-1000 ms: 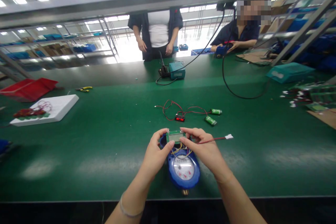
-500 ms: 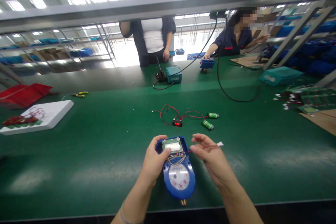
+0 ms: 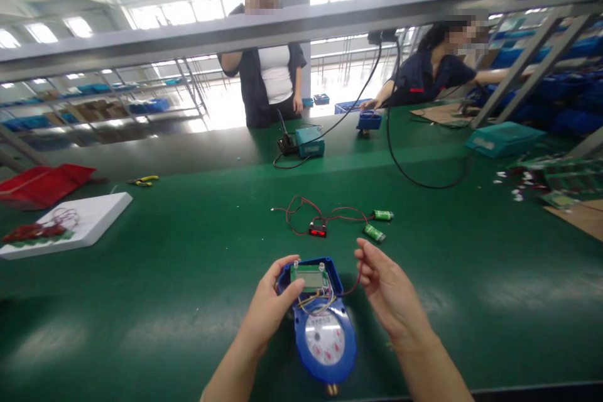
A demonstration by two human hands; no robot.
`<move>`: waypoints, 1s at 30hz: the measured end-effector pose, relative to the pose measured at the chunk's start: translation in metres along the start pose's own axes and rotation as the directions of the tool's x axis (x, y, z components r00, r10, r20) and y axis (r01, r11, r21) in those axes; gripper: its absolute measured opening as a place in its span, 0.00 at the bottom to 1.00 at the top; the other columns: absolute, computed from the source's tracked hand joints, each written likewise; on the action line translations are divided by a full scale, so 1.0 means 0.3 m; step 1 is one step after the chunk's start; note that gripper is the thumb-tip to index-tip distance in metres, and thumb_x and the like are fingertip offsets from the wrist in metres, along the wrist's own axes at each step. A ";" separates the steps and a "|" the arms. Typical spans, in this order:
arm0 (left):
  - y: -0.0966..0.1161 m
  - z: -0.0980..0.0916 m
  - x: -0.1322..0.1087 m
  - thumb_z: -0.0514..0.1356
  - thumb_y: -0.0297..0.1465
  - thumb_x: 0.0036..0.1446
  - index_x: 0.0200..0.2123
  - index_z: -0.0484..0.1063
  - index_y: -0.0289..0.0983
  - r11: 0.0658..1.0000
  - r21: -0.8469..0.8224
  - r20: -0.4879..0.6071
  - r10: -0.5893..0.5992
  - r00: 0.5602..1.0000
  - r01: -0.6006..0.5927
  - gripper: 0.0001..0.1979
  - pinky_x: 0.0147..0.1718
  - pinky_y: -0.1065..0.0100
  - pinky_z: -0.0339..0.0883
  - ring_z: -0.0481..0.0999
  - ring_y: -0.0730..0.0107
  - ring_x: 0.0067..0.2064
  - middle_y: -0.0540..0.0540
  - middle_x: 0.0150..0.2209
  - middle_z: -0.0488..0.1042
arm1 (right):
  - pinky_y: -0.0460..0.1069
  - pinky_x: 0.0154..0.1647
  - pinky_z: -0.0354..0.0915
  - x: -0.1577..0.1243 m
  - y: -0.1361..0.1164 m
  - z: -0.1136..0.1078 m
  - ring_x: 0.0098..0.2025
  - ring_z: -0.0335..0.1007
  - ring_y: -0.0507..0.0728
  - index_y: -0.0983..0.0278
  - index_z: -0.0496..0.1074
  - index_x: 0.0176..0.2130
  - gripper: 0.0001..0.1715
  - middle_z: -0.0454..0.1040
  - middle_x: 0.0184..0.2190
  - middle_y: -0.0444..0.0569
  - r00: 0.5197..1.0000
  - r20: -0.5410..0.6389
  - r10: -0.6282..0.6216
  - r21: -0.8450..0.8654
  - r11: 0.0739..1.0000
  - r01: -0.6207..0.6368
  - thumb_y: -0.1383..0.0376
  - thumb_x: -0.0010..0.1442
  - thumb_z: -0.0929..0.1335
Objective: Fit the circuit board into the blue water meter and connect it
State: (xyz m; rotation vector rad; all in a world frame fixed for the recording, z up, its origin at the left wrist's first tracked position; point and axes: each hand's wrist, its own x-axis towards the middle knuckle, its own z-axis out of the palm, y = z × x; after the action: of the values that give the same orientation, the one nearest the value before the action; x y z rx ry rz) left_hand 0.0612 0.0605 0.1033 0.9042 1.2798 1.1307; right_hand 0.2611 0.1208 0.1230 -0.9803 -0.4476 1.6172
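Observation:
A blue water meter [image 3: 349, 345] lies in front of me, its dial facing up and its upper compartment uncovered. Inside that compartment sits a green circuit board [image 3: 311, 277] with a small display, and several thin wires loop below it. My left hand [image 3: 271, 304] grips the compartment's left side, thumb over the display's lower edge. To the right of the meter, my right hand [image 3: 393, 295] pinches a red wire [image 3: 352, 290] that runs out of the compartment. The wire's end is hidden by the fingers. Beyond the meter is a small red-lit digital display module [image 3: 318, 230] wired to green batteries [image 3: 374, 233].
Yellow-handled pliers [image 3: 147, 181], a red bin [image 3: 47, 183] and a white foam block [image 3: 106, 217] with wired parts are on the left. A teal box [image 3: 309, 141] and black cable [image 3: 400, 166] lie farther back. Circuit boards [image 3: 565, 176] pile at right. Two people are across the table.
My right hand has drawn the red wire up and turned it; the white connector that showed behind the hand is now hidden. The person at right has stretched an arm rightward. My view tilted up slightly.

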 end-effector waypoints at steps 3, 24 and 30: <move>0.007 -0.039 -0.001 0.68 0.47 0.51 0.58 0.65 0.40 0.999 0.050 0.029 0.016 0.999 -0.017 0.34 0.55 0.60 0.65 0.67 0.54 0.61 0.39 0.61 0.67 | 0.38 0.15 0.58 0.021 0.016 0.006 0.21 0.58 0.45 0.64 0.81 0.37 0.31 0.74 0.25 0.44 0.998 0.034 0.045 -0.086 0.995 -0.042 0.53 0.34 0.84; 0.135 -0.237 0.671 0.64 0.33 0.61 0.29 0.73 0.34 0.529 0.849 -0.020 0.039 0.999 -0.003 0.10 0.44 0.59 0.70 0.74 0.65 0.36 0.49 0.30 0.74 | 0.41 0.23 0.53 0.117 0.010 0.008 0.24 0.52 0.47 0.66 0.82 0.37 0.30 0.66 0.24 0.43 0.943 0.223 0.245 -0.361 0.920 -0.153 0.48 0.40 0.81; 0.161 -0.214 0.550 0.65 0.34 0.58 0.31 0.78 0.33 0.806 0.582 0.081 -0.192 0.978 0.110 0.09 0.24 0.72 0.57 0.64 0.76 0.23 0.51 0.24 0.72 | 0.43 0.24 0.52 0.157 0.012 0.052 0.24 0.54 0.48 0.67 0.81 0.34 0.28 0.70 0.25 0.46 0.911 0.311 0.271 -0.484 0.870 -0.093 0.47 0.43 0.79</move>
State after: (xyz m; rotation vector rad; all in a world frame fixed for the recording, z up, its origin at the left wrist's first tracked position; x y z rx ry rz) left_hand -0.0181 0.2259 0.1017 1.2715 1.5813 0.5343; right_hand 0.2456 0.1671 0.1126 -1.0891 -1.0662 1.9293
